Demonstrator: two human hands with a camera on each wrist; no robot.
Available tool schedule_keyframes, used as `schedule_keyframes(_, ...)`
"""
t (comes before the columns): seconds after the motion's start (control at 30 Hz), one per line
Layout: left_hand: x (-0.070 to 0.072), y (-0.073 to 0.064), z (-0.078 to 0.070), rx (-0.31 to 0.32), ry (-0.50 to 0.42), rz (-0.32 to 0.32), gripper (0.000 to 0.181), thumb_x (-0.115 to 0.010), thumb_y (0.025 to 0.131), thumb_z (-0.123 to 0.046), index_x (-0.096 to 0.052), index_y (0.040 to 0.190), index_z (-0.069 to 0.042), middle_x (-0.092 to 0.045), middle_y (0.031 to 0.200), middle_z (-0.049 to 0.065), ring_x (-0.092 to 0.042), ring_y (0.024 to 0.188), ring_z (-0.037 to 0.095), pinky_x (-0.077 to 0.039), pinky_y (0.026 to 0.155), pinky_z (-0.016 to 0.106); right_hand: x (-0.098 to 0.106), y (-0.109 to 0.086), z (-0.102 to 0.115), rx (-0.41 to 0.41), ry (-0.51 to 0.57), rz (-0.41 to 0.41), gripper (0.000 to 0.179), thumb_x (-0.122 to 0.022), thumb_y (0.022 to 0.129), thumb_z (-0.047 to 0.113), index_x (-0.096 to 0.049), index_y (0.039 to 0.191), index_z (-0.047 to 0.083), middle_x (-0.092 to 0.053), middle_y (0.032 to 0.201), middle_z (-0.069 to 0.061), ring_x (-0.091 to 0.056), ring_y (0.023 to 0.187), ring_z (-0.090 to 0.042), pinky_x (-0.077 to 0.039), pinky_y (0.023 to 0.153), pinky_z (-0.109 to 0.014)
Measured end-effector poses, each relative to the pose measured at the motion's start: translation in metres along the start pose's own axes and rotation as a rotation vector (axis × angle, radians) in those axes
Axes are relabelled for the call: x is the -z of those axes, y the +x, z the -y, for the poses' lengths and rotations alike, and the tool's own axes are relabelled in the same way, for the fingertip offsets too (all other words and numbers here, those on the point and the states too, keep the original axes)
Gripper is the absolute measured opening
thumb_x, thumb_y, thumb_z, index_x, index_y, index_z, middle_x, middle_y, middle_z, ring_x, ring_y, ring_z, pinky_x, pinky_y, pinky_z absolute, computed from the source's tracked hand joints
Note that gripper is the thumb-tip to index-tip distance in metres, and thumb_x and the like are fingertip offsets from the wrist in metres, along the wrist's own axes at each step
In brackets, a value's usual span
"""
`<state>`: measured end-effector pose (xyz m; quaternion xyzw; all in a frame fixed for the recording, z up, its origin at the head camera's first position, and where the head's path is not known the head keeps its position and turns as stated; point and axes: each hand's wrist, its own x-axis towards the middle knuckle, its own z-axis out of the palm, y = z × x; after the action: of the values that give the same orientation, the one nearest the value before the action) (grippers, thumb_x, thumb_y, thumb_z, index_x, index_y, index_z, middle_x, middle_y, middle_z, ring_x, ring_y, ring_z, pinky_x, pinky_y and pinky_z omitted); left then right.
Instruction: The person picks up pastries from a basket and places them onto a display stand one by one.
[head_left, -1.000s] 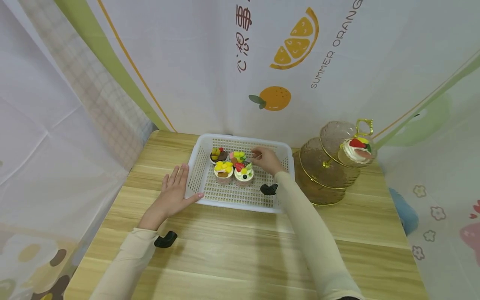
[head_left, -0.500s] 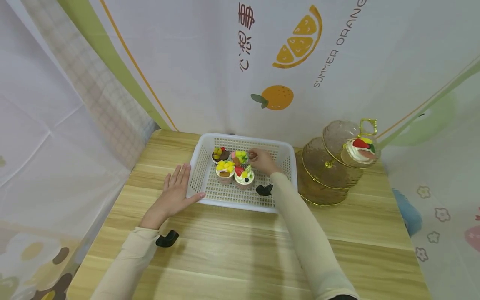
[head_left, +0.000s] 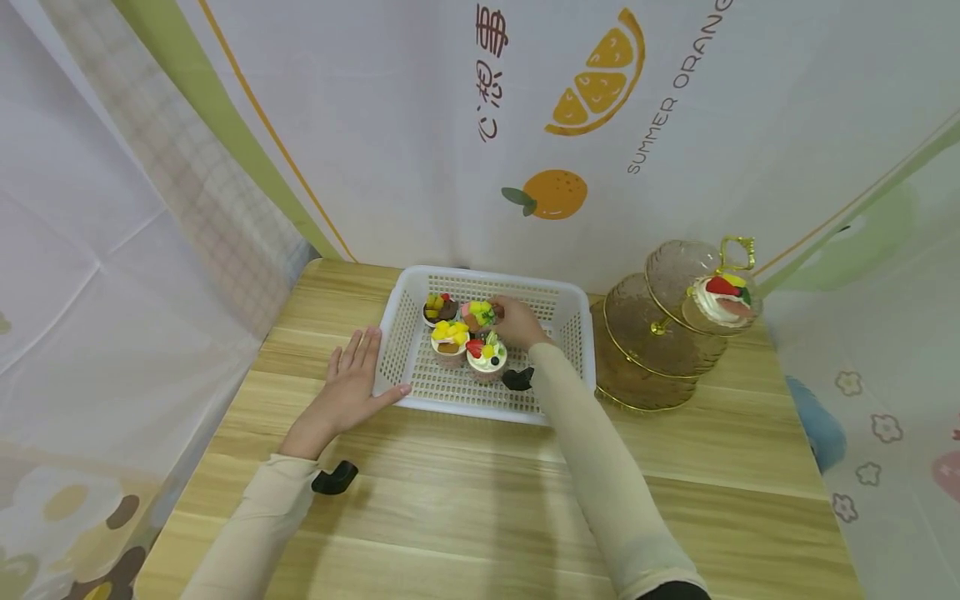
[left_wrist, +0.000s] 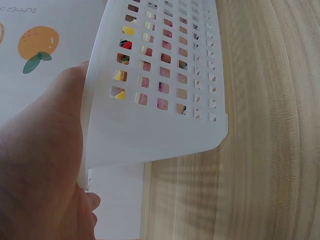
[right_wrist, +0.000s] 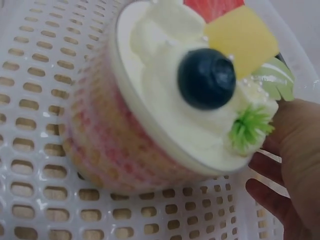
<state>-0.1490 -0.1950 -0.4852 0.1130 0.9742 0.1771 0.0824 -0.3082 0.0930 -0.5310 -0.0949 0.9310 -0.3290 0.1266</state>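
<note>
In the head view my left hand [head_left: 348, 392] lies with spread, straight fingers against the left end of a white plastic basket [head_left: 457, 408]; its thumb reaches to the near corner. The left wrist view shows this hand at the basket rim [left_wrist: 92, 100]. My right hand [head_left: 519, 323] is inside the basket, fingertips right at the side of a pink cupcake with yellow and green topping [head_left: 478, 313]. Nearer stands a cream cupcake with strawberry and blueberry [head_left: 487, 357], which hides the right fingertips in the right wrist view; I cannot tell whether they grip the pink one.
A chocolate cupcake [head_left: 439, 309] and a yellow-topped cupcake [head_left: 450, 342] stand left in the basket. Right of it, a tiered stand with gold rims [head_left: 652, 367] bears a strawberry-topped cupcake [head_left: 720, 300] on its upper tier. Everything is on a wooden table [head_left: 435, 500] before a printed curtain.
My right hand has moved left inside the basket, up to the pink cupcake. The front cream cupcake has shifted slightly left and tilted. My left hand has stayed at the basket's left end.
</note>
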Motion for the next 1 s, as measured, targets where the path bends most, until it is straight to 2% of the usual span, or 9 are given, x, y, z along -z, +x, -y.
schedule_keyframes(0.27,-0.001,0.000,0.001,-0.002,-0.008,-0.009,0.106,-0.044,0.085,-0.071,0.007,0.152,-0.007,0.011,0.160,0.008,0.009,0.149,0.033,0.005,0.116,0.060,0.000,-0.002,0.001,-0.013,0.002,-0.005,0.060,-0.074,0.080,0.026,-0.051,0.135,0.015,-0.061,0.126,-0.008,-0.057,0.117,-0.024,-0.045,0.103,-0.040)
schedule_keyframes(0.47,-0.001,0.000,0.002,-0.007,-0.011,-0.011,0.106,-0.045,0.085,-0.070,0.007,0.152,-0.005,0.011,0.160,0.009,0.010,0.149,0.034,0.005,0.116,0.061,0.003,-0.004,-0.002,-0.043,0.025,-0.014,0.071,-0.078,0.075,0.039,-0.050,0.136,0.016,-0.061,0.123,-0.005,-0.057,0.113,-0.020,-0.048,0.098,-0.039)
schedule_keyframes(0.67,0.000,0.000,0.001,0.006,-0.024,-0.001,0.106,-0.045,0.085,-0.070,0.008,0.151,-0.006,0.012,0.160,0.009,0.009,0.149,0.034,0.006,0.116,0.061,0.018,-0.012,0.003,-0.022,0.046,-0.050,0.077,-0.080,0.070,0.044,-0.050,0.136,0.015,-0.062,0.124,-0.006,-0.058,0.113,-0.021,-0.048,0.098,-0.039)
schedule_keyframes(1.0,-0.001,0.000,0.000,0.008,-0.022,0.003,0.107,-0.044,0.085,-0.071,0.008,0.151,-0.005,0.013,0.160,0.009,0.011,0.149,0.033,0.007,0.116,0.061,0.046,-0.028,0.004,0.015,0.063,-0.113,0.074,-0.079,0.071,0.046,-0.052,0.132,0.013,-0.063,0.119,-0.006,-0.058,0.108,-0.020,-0.050,0.093,-0.038)
